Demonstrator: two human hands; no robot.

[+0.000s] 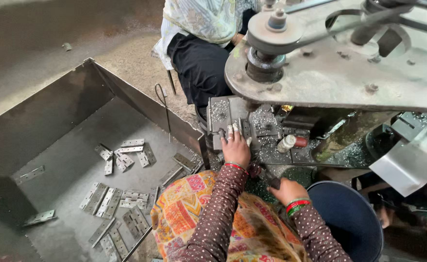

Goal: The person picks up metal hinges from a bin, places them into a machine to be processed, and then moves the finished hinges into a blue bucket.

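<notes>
My left hand [236,147] rests on the grey metal fixture block [219,116] of a drilling machine, fingertips taped white and pressing a hinge piece in the jig. Whether it grips the piece I cannot tell. My right hand [287,190] is lower, closed around a dark lever handle [270,178] beside the machine bed. Metal shavings [264,121] cover the bed. Both arms wear dotted brown sleeves and red-green bangles.
A large grey metal bin [53,126] at left holds several flat steel hinges [126,155]. A dark blue bucket [349,218] stands at my right. The belt pulley [275,29] and machine plate overhang the bed. Another person [199,53] sits beyond the machine.
</notes>
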